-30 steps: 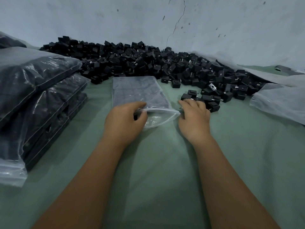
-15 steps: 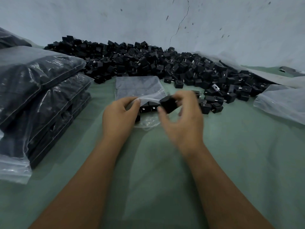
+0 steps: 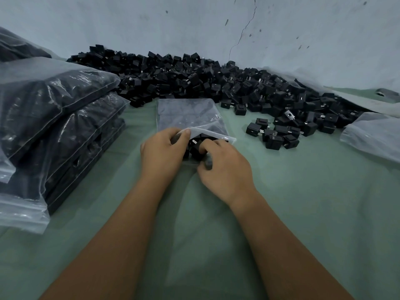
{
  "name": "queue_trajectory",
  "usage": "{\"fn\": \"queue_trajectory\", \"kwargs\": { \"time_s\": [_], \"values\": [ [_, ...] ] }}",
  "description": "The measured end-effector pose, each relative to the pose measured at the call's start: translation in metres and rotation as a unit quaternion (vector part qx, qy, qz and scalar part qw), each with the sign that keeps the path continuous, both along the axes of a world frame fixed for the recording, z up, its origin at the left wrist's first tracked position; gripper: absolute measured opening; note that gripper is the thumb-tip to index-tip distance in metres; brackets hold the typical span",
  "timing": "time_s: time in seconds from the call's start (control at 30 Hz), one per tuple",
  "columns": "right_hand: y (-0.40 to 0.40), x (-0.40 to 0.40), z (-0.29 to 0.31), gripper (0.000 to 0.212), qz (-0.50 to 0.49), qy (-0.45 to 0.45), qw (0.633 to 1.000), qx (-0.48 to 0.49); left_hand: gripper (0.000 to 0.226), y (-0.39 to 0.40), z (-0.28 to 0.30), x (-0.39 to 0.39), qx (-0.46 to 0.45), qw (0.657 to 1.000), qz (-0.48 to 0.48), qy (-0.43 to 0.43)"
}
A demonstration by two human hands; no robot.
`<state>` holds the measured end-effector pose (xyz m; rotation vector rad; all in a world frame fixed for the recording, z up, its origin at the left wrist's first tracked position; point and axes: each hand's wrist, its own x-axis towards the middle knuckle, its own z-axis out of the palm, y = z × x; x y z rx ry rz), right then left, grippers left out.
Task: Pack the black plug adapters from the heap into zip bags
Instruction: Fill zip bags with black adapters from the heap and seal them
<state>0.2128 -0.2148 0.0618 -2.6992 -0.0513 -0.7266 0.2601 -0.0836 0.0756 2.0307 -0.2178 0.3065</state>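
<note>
Left hand (image 3: pixel 161 151): pinches upper lip of zip bag (image 3: pixel 190 118), holding mouth open on green surface (image 3: pixel 303 202).
Right hand (image 3: pixel 225 167): fingers curled on plug adapter (image 3: pixel 198 149) at bag mouth.
Heap (image 3: pixel 216 83): behind bag, along wall.
Risks, my view: lip slips from pinch, mouth closes; adapter prongs snag film.
Hidden: bag fill count; right fingertips, so I cannot confirm grip depth.

Right hand (image 3: pixel 225 167) brought adapter (image 3: pixel 195 148) from heap into bag (image 3: pixel 190 118) mouth.
</note>
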Motion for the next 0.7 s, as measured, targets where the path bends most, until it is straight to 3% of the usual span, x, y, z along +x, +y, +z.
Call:
{"fn": "queue_trajectory", "kwargs": {
  "time_s": [0.3, 0.43, 0.7],
  "values": [
    [-0.0016, -0.0027, 0.0022, 0.017, 0.017, -0.018, 0.997, 0.067, 0.029, 0.0009, -0.0011, 0.0021, 0.011, 1.000, 0.001, 0.003],
    [-0.0012, -0.0023, 0.0021, 0.009, 0.010, -0.014, 0.999, 0.051, 0.014, 0.0013, -0.0012, 0.0021, 0.018, 1.000, -0.003, 0.007],
    [-0.0045, 0.0000, -0.0010, 0.035, 0.013, 0.002, 0.999, 0.046, 0.022, 0.0011, -0.0033, 0.0036, 0.033, 0.999, -0.002, -0.002]
  ]
}}
